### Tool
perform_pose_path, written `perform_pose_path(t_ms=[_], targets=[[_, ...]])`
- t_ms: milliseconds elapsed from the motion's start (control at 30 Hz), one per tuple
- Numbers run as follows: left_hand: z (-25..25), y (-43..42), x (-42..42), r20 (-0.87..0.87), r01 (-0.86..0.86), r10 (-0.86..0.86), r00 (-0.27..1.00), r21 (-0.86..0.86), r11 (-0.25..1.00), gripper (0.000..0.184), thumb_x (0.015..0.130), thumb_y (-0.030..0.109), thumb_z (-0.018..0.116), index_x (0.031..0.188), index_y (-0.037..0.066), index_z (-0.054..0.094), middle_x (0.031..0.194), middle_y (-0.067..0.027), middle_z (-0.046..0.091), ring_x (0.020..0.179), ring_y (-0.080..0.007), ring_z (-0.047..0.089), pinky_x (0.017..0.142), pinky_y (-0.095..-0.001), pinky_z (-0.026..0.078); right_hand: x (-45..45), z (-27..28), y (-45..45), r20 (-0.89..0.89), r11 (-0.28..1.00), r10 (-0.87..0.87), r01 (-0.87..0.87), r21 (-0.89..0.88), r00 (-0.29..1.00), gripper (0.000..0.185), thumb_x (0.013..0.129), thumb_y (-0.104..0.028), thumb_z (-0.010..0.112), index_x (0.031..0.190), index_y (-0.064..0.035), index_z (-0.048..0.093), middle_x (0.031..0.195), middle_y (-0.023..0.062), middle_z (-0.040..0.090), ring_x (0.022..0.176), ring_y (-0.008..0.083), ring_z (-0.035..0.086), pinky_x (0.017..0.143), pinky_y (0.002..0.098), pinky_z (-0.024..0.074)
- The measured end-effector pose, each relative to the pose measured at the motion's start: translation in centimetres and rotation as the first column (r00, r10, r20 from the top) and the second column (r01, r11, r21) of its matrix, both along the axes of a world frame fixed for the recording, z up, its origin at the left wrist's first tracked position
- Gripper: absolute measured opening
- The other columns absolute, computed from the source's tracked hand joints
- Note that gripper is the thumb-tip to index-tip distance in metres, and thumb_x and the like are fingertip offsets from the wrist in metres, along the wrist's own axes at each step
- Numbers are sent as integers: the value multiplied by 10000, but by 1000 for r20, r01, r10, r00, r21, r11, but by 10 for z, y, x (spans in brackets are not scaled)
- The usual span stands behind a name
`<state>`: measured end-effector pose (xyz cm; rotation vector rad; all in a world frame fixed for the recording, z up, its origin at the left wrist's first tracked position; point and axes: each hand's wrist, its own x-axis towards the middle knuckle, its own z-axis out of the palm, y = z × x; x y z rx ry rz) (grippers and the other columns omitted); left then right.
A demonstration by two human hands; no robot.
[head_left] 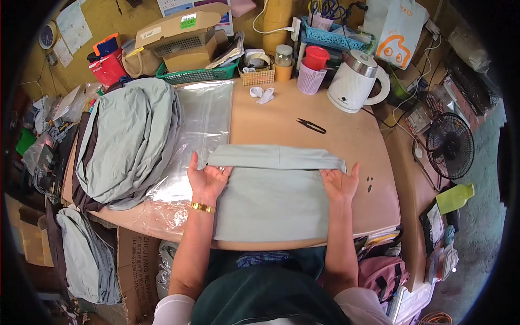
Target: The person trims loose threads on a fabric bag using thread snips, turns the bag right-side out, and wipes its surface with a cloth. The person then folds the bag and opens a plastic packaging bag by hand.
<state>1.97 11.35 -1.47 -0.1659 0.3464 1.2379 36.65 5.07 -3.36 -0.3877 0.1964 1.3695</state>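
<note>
A pale grey-green cloth [271, 208] lies flat on the table in front of me, its far edge turned over in a wide band [276, 157]. At the left end of that band, my left hand [208, 181] is palm up, with its fingertips tucked under the fold and the thumb stretched away. My right hand [340, 181] mirrors it at the right end, palm up, fingertips under the fold and thumb pointing up. Both hands seem to hold the band's ends, though the fingertips are partly hidden. Black thread snips [311, 126] rest beyond the cloth.
Piled grey-green garments [127, 141] and clear plastic bags [203, 114] occupy the table's left side. Along the back stand a green basket [197, 75], a pink cup [310, 78] and a white kettle [352, 84]. A black fan [449, 145] is at the right.
</note>
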Motion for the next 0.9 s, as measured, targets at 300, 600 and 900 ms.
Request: perform_pose_path(t_ms=[300, 600, 900], targets=[[-15, -2, -3, -129, -49, 44, 991, -39, 998, 447, 1034, 328, 355, 1280, -20, 489, 1328, -186, 554, 1263, -314, 513, 1074, -498, 408, -10, 3, -10, 167, 988, -61, 36, 149, 984, 744, 894, -612, 535, 1287, 18, 489, 1285, 201, 564, 1181, 316, 537, 1014, 426, 405], [24, -105, 73, -916, 940, 401, 34, 165, 299, 704, 947, 491, 495, 1510, 120, 291, 1551, -148, 294, 1419, -393, 266, 1151, -602, 146, -29, -7, -3, 906, 986, 134, -143, -82, 402, 415, 942, -330, 603, 1166, 19, 606, 1211, 163, 631, 1076, 252, 616, 976, 357, 464], [10, -111, 49, -468, 949, 826, -314, -165, 268, 702, 891, 595, 508, 1494, 273, 351, 1594, -133, 183, 1457, -414, 134, 1084, -711, 73, -72, 83, 191, 526, 897, -183, -360, -256, -830, 385, 851, -215, 643, 1178, -14, 635, 1072, 218, 670, 1012, 344, 645, 898, 401, 499]])
